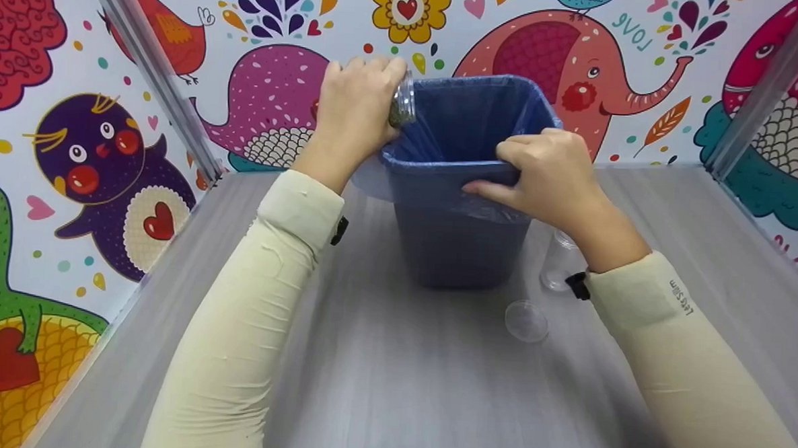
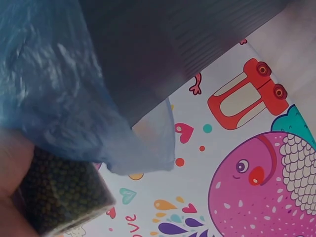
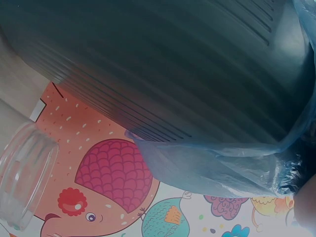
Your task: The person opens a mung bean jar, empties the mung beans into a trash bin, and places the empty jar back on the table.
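Note:
A grey trash can [image 1: 462,247], lined with a blue plastic bag [image 1: 442,166] folded over its rim, stands upright in the head view. At its left rim, my left hand [image 1: 357,104] grips a clear jar [image 1: 405,103] tilted toward the opening. Small dark green beans [image 2: 64,190] fill much of that jar in the left wrist view, beside the bag's hanging edge. My right hand [image 1: 556,177] holds the near right rim, fingers over the bag and thumb outside. Just the edge of this hand shows in the right wrist view.
A second clear jar [image 1: 560,261] stands right of the can, partly behind my right wrist. In front of it a round clear lid [image 1: 527,321] lies on the grey table [image 1: 392,385]. Walls with cartoon animals [image 1: 269,104] enclose the back and sides.

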`<state>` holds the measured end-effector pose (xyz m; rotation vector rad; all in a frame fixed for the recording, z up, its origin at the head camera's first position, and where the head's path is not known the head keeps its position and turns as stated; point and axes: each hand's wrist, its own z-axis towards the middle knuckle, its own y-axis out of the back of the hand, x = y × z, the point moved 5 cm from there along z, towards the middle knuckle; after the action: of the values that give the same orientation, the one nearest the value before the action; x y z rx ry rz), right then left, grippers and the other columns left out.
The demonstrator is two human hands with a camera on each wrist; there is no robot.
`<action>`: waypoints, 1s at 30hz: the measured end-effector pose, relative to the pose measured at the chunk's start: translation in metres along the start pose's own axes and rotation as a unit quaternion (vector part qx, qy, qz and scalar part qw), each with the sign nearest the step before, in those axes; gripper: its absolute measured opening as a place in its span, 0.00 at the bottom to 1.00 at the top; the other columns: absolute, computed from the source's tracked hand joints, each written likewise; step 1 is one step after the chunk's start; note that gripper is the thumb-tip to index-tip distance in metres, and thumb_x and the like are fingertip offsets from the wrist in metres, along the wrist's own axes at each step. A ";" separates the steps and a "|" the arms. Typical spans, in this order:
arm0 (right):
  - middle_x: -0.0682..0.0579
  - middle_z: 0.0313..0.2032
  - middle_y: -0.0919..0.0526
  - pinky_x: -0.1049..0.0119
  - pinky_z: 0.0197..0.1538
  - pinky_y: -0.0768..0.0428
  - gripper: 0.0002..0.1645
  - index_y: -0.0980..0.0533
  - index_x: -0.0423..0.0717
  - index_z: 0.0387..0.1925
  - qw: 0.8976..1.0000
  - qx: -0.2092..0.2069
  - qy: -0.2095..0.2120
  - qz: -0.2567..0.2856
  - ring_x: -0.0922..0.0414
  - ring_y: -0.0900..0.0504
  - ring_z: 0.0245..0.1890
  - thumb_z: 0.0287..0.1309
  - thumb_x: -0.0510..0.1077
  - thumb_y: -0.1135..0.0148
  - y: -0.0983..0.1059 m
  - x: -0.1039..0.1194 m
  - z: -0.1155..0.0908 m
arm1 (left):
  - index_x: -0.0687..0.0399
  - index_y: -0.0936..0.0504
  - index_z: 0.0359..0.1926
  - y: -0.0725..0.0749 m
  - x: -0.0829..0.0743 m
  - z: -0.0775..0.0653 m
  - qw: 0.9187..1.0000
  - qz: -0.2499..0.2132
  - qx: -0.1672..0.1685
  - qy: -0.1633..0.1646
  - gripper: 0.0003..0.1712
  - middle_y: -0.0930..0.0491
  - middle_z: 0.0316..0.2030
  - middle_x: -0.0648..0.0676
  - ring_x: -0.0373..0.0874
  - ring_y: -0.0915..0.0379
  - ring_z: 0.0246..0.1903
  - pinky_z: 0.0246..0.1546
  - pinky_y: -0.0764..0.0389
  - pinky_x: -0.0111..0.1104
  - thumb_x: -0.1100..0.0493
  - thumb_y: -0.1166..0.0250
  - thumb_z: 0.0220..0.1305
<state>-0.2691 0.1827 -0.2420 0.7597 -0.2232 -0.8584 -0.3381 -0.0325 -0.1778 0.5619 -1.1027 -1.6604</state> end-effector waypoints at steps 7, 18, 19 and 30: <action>0.48 0.15 0.31 0.58 0.26 0.37 0.38 0.34 0.47 0.17 1.000 -0.003 0.001 -0.001 0.50 0.35 0.15 0.55 0.67 0.21 0.000 0.000 0.001 | 0.53 0.24 0.65 0.001 0.000 -0.001 1.000 0.008 -0.001 -0.004 0.35 0.17 0.60 0.58 0.58 0.21 0.56 0.57 0.24 0.49 0.49 0.21 0.63; 0.49 0.14 0.35 0.59 0.25 0.42 0.40 0.37 0.47 0.17 1.000 -0.012 0.016 -0.009 0.51 0.39 0.15 0.55 0.67 0.21 0.000 0.001 0.000 | 0.52 0.23 0.62 0.000 -0.002 0.000 1.000 0.013 -0.004 -0.011 0.33 0.15 0.58 0.57 0.57 0.21 0.55 0.55 0.24 0.49 0.48 0.20 0.62; 0.49 0.14 0.34 0.59 0.25 0.42 0.40 0.37 0.47 0.17 1.000 -0.010 0.016 -0.009 0.52 0.39 0.15 0.56 0.67 0.21 0.000 0.001 0.000 | 0.52 0.23 0.62 0.000 -0.002 0.000 1.000 0.012 -0.004 -0.011 0.32 0.15 0.58 0.57 0.57 0.21 0.55 0.55 0.24 0.49 0.49 0.20 0.62; 0.48 0.15 0.33 0.59 0.26 0.39 0.39 0.36 0.47 0.17 1.000 -0.008 0.004 0.003 0.51 0.37 0.16 0.54 0.66 0.20 -0.001 0.000 0.000 | 0.52 0.22 0.63 0.000 -0.002 0.001 1.000 0.006 0.000 -0.007 0.33 0.16 0.59 0.57 0.57 0.21 0.56 0.56 0.25 0.48 0.49 0.20 0.62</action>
<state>-0.2695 0.1827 -0.2426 0.7462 -0.2117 -0.8499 -0.3381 -0.0307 -0.1781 0.5441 -1.1131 -1.6566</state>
